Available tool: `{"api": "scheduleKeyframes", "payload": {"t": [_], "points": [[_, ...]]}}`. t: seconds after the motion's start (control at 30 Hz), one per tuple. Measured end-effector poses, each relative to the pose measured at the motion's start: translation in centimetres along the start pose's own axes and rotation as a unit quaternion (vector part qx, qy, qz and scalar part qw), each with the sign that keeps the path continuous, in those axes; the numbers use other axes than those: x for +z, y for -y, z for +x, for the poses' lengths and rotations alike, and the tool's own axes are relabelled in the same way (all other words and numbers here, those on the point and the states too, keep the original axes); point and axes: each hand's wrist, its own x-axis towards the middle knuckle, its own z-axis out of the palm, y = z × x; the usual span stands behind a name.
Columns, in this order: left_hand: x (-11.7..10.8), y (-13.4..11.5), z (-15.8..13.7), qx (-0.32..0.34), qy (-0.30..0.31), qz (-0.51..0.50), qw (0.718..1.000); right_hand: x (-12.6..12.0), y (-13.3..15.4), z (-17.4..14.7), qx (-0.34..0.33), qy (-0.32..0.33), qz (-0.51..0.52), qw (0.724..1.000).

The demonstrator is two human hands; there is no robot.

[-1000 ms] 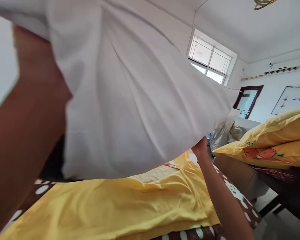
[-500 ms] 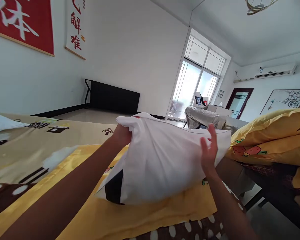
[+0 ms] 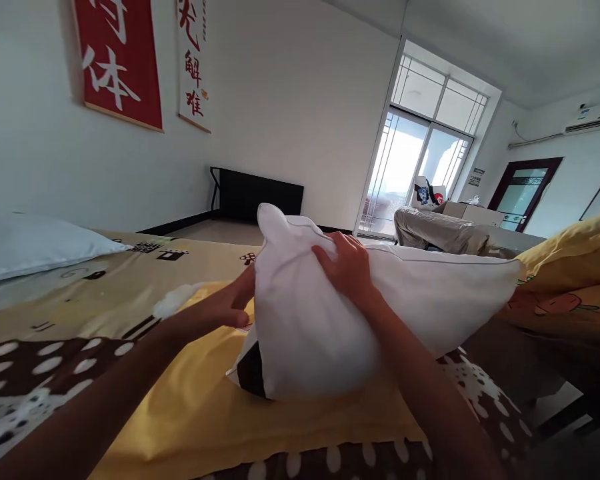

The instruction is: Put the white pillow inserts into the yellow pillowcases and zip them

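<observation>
A plump white pillow (image 3: 310, 320) with a black patch at its lower left corner stands tilted in front of me. My right hand (image 3: 347, 263) is closed on its upper edge, with the fingers over the far side. At the pillow's left side is my left hand (image 3: 234, 300), thumb and fingers apart; its fingertips are partly hidden by the pillow, and I cannot tell whether they touch it. Beneath the pillow lies a yellow cloth (image 3: 180, 407), spread over a patterned bed sheet (image 3: 130, 287).
Another white pillow (image 3: 40, 243) lies at the far left of the bed. Yellow bedding with a carrot print (image 3: 570, 280) is piled at the right. A black folded panel (image 3: 260, 190) leans by the wall, and a plastic-covered sofa (image 3: 435, 230) stands near the glass door.
My right hand has moved left and taken hold of the pillow's upper edge. My left hand has let go of the upper left corner and dropped lower. The view has turned left.
</observation>
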Motion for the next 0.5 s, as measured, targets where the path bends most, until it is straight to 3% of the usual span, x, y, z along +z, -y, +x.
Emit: {"api": "scheduleKeyframes", "payload": {"t": [0.07, 0.1, 0.23, 0.4, 0.5], "points": [[1.2, 1.5, -1.4, -0.020, 0.070, 0.040, 0.997, 0.3, -0.2, 0.5, -0.003, -0.029, 0.015, 0.999], [2.0, 2.1, -1.7, -0.037, 0.055, 0.057, 0.996, 0.4, -0.3, 0.8, -0.008, -0.040, 0.024, 0.999], [4.1, 3.7, -0.7, -0.071, -0.092, 0.073, 0.991, -0.2, -0.1, 1.8, -0.025, -0.050, 0.084, 0.995], [4.4, 4.3, 1.1, -0.094, -0.086, 0.007, 0.992, -1.9, 0.9, 2.8, -0.056, 0.035, 0.139, 0.988], [4.6, 4.1, 1.2, -0.068, -0.116, 0.039, 0.990, -1.9, 1.7, 3.3, -0.009, 0.091, 0.100, 0.991]]}}
